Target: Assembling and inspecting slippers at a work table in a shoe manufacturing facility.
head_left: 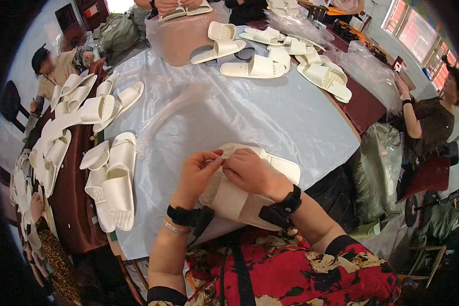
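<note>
Close to my body on the table, a pair of cream slippers (229,196) lies crosswise under my hands. Above it, my left hand (196,171) is closed, thumb and fingertips pinched together. My right hand (252,173) is closed too, its fingertips meeting those of the left. Whatever they pinch is too small to make out. Both wrists wear black bands with small dark boxes. Beyond my left hand, a bundle of thin clear strands (171,115) stretches over the pale plastic sheet (260,120). Another slipper pair (120,176) lies left of my hands.
More cream slippers (255,67) lie along the far edge, and several (89,109) are heaped at the left on a dark red cloth (79,204). Across the table, a co-worker's hands (176,6) hold a slipper. Clear plastic bags (364,71) lie at right; a person sits beyond.
</note>
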Demonstrator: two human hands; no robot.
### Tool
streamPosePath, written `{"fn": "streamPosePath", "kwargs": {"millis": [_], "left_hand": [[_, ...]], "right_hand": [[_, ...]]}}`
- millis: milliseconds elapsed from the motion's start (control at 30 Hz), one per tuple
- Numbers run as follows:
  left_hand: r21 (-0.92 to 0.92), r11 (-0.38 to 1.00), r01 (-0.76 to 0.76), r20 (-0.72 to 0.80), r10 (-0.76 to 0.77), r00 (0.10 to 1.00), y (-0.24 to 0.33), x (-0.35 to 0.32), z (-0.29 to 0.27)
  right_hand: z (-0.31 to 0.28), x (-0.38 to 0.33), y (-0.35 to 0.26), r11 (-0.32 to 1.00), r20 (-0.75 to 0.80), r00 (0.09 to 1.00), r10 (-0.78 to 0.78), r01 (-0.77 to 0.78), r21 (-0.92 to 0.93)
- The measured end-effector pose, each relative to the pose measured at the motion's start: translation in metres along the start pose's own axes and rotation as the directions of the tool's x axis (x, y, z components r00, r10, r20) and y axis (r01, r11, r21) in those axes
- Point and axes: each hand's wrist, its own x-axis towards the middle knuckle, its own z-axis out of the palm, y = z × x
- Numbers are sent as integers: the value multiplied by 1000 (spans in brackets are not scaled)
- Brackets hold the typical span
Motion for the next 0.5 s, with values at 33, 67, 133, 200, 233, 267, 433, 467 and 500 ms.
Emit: {"fn": "streamPosePath", "kwargs": {"millis": [33, 67, 133, 200, 233, 267, 433, 467, 500], "left_hand": [[-7, 999, -46, -31, 46, 998, 5, -2, 5], [-13, 996, -93, -63, 92, 994, 7, -3, 8], [93, 993, -68, -80, 76, 994, 9, -4, 5], [198, 979, -43, -97, 63, 993, 9, -4, 3], [275, 961, -35, -104, 66, 992, 9, -4, 1], [350, 936, -26, -112, 69, 991, 9, -4, 0], [593, 795, -128, 63, 113, 992, 4, -12, 5], [624, 745, -234, 157, 174, 972, 3, -13, 6], [625, 745, -233, 155, 174, 972, 0, -13, 6]], "right_hand": [[0, 2, -1, 998, 27, 999, 22, -21, -64], [0, 3, -1, 998, 28, 999, 24, -22, -66], [1, 6, -3, 988, 164, 981, 99, -77, -137], [5, 4, -6, 989, 139, 987, 83, -65, -132], [6, 3, -6, 990, 110, 991, 70, -56, -128], [7, 2, -3, 990, 111, 992, 66, -52, -128], [2, -1, -1, 991, -65, 994, 84, -76, 114], [4, -1, -1, 990, -64, 994, 87, -80, 114], [6, 0, 0, 992, -55, 995, 84, -78, 95]]}}
